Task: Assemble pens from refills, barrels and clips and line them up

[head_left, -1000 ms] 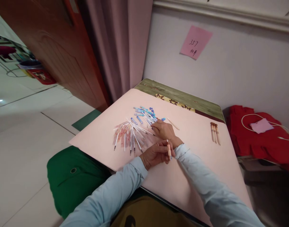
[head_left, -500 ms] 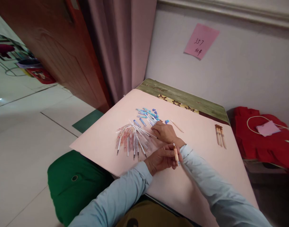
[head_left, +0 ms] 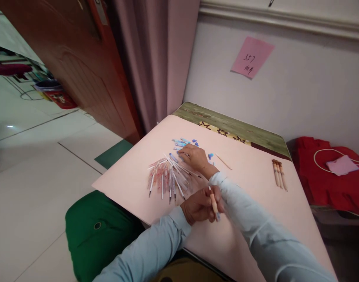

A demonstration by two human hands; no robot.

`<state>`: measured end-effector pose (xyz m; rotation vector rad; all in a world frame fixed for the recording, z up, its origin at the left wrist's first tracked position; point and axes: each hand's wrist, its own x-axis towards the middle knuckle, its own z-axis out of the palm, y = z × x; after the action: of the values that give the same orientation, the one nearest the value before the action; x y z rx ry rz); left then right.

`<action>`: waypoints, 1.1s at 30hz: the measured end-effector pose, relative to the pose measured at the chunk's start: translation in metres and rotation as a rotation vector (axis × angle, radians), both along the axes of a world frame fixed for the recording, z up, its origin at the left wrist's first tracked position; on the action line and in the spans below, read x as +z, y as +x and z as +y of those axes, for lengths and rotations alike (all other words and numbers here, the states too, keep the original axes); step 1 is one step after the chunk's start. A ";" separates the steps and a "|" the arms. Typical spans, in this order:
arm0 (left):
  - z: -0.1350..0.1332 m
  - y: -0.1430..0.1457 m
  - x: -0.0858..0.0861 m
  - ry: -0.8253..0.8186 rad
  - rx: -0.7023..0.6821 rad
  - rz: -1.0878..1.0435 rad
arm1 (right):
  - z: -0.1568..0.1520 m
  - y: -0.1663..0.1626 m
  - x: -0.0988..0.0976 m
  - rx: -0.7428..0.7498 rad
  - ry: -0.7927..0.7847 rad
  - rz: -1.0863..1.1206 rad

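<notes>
My left hand point(head_left: 200, 204) is closed around an orange pen barrel point(head_left: 213, 203), held slanted over the near part of the table, with a short white tip at its top. Farther out, my right hand point(head_left: 194, 157) reaches palm down into the blue pen parts point(head_left: 179, 144), its fingers bent together at the pile's near edge. What its fingertips pinch, if anything, is hidden. Nearer me lies a fanned heap of white pen refills point(head_left: 174, 177) and clear pinkish tubes point(head_left: 163, 183). Small blue caps point(head_left: 210, 156) lie just right of my right hand.
One pale, thin pen point(head_left: 224, 161) lies beyond the caps. Three assembled pens with brown tops point(head_left: 279, 175) rest side by side at the right of the pink-covered table point(head_left: 249, 211). A red cloth point(head_left: 323, 188) is beyond the right edge, a green stool point(head_left: 91, 239) at the left.
My right hand has moved left, from beside the refills to the blue parts. The orange barrel has tilted a little in my left hand. The view has shifted slightly.
</notes>
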<state>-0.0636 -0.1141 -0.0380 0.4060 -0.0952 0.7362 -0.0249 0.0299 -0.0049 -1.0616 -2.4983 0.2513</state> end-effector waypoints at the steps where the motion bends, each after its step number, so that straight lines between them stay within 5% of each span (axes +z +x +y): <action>1: -0.001 -0.002 -0.001 0.030 -0.018 -0.009 | 0.005 -0.007 0.002 0.024 0.003 0.000; 6: -0.005 -0.007 0.002 0.089 -0.139 -0.015 | 0.021 -0.048 0.016 0.157 0.003 -0.175; 13: -0.004 -0.003 0.001 0.136 -0.164 -0.124 | 0.025 -0.077 0.018 0.144 -0.028 -0.460; 21: 0.000 0.000 0.000 0.157 -0.208 -0.114 | 0.035 -0.080 0.031 0.281 -0.029 -0.572; 27: -0.001 -0.002 0.004 0.139 -0.197 -0.084 | 0.038 -0.076 0.019 0.580 0.216 -0.606; 33: 0.000 -0.005 0.006 0.133 -0.212 -0.056 | 0.037 -0.052 0.028 0.486 0.238 -0.379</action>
<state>-0.0687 -0.1145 -0.0321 0.4940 -0.2373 0.5336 -0.0768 0.0672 0.0227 -0.4231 -3.0064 -0.1252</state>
